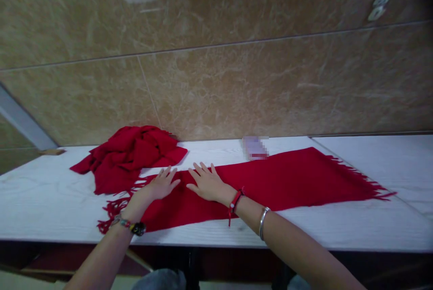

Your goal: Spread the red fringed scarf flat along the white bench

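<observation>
A red fringed scarf (287,179) lies spread lengthwise across the white table, its fringes at the left and right ends. My left hand (160,185) rests flat on its left part, fingers apart. Just to the right, my right hand (208,184) also presses flat on the cloth with spread fingers. Neither hand grips anything. Behind and left of my left hand sits a crumpled heap of red cloth (135,154), close to the left fringe of the spread scarf.
The white table (43,200) runs along a brown marble-look wall (237,87). A small blurred object (255,148) lies by the scarf's far edge. A small brown piece (52,151) is at the back left corner. A socket (379,6) is on the wall.
</observation>
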`<state>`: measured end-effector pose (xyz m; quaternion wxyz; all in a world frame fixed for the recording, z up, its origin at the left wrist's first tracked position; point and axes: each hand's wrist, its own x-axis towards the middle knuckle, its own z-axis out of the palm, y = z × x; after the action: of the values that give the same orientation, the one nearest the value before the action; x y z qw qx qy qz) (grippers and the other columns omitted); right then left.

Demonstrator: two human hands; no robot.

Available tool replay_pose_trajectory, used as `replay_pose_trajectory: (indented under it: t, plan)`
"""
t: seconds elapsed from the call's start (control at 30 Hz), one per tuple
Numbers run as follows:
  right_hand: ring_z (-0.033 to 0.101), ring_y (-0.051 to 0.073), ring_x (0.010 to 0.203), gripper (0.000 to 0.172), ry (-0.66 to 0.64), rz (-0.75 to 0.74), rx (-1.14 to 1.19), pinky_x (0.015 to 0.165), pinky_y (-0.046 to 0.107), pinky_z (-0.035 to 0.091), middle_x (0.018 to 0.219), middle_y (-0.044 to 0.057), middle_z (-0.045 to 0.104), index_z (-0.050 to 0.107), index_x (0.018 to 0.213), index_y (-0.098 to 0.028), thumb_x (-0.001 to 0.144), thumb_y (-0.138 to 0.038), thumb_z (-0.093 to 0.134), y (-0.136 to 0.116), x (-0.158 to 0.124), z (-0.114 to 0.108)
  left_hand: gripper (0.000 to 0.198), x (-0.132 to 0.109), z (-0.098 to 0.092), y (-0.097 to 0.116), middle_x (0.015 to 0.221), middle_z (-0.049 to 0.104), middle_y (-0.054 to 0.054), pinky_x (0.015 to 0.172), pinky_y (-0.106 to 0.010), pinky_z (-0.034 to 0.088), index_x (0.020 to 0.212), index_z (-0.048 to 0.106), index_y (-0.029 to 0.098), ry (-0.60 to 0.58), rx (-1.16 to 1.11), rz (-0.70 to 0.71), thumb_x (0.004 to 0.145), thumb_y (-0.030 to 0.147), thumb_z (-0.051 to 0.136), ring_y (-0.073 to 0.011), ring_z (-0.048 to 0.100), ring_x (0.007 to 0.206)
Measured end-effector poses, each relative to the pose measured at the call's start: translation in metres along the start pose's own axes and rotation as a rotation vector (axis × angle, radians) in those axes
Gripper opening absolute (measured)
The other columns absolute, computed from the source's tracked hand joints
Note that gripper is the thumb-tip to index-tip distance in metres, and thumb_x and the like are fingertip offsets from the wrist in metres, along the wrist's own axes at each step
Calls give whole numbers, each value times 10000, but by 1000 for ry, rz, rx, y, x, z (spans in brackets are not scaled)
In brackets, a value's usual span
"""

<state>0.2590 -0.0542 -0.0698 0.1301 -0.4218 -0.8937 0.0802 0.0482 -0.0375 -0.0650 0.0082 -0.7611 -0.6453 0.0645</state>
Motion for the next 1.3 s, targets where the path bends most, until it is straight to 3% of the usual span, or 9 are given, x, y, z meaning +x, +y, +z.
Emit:
replay_pose_trajectory:
  t: [0.13, 0.3, 0.4, 0.53, 0.67, 0.9, 1.0, 1.2, 1.3]
  plan:
    - [142, 311, 1296, 643, -112, 48, 8, 1010, 550, 128, 1421, 141, 203, 271, 1348, -116, 859, -533, 240, 18, -14, -6, 579, -8, 2, 16, 1439, 94, -115, 915, -572, 272, 1377, 167, 202, -195, -50, -101, 848, 433, 216, -340, 108, 1297]
    - [148, 280, 1301, 607, -126, 72, -16, 1027, 506, 134, 1419, 124, 216, 268, 1352, -134, 873, -506, 232, 42, -34, -12, 554, -13, -5, 38, 1436, 102, -134, 937, -600, 212, 1358, 244, 182, -61, 27, -228, 856, 414, 260, -357, 77, 1297]
    - [149, 270, 1303, 594, -121, 87, -42, 1029, 485, 157, 1418, 117, 218, 266, 1353, -140, 877, -495, 241, 58, -47, -17, 588, -16, -3, 74, 1447, 50, -109, 934, -628, 183, 1364, 224, 200, 61, -6, -91, 847, 477, 269, -354, 21, 1303]
    - [168, 266, 1299, 572, -108, 140, -109, 1016, 466, 205, 1418, 109, 222, 257, 1357, -149, 886, -474, 240, 85, -71, -28, 605, -22, 2, 104, 1450, 30, -67, 908, -667, 161, 1367, 150, 300, -67, -112, 38, 828, 542, 275, -366, 31, 1299]
    - [200, 278, 1287, 530, -103, 241, -248, 999, 489, 220, 1410, 111, 246, 280, 1349, -155, 895, -428, 252, 127, -109, -44, 613, -25, 6, 97, 1449, -2, -56, 943, -639, 120, 1369, 105, 304, -124, -109, 30, 828, 522, 296, -337, -1, 1305]
    - [150, 293, 1299, 459, -47, 502, -394, 965, 578, 195, 1420, 101, 228, 308, 1334, -187, 896, -314, 252, 204, -173, -78, 609, -24, 10, 89, 1450, 65, -76, 923, -646, 157, 1366, 158, 290, -41, -81, 5, 824, 526, 303, -372, 59, 1296]
    - [125, 299, 1303, 480, 18, 515, -385, 971, 576, 186, 1413, 138, 230, 291, 1339, -135, 900, -322, 243, 195, -174, -84, 640, -21, 6, 111, 1450, 65, -95, 950, -618, 146, 1370, 174, 257, 14, -71, 77, 817, 549, 310, -360, 29, 1301]
    - [152, 233, 1306, 539, -43, 24, -150, 1034, 472, 176, 1419, 94, 233, 262, 1353, -160, 892, -440, 263, 109, -141, -53, 696, -21, -4, 168, 1447, 72, -95, 1013, -523, 136, 1377, 160, 198, -3, -90, 363, 813, 584, 288, -298, 56, 1314]
    - [189, 239, 1296, 517, -100, -33, -98, 1031, 486, 178, 1409, 80, 258, 265, 1353, -179, 900, -428, 252, 92, -137, -40, 710, -26, -5, 171, 1439, 121, -100, 1023, -496, 140, 1372, 191, 179, -22, -91, 372, 806, 597, 283, -290, 87, 1312]
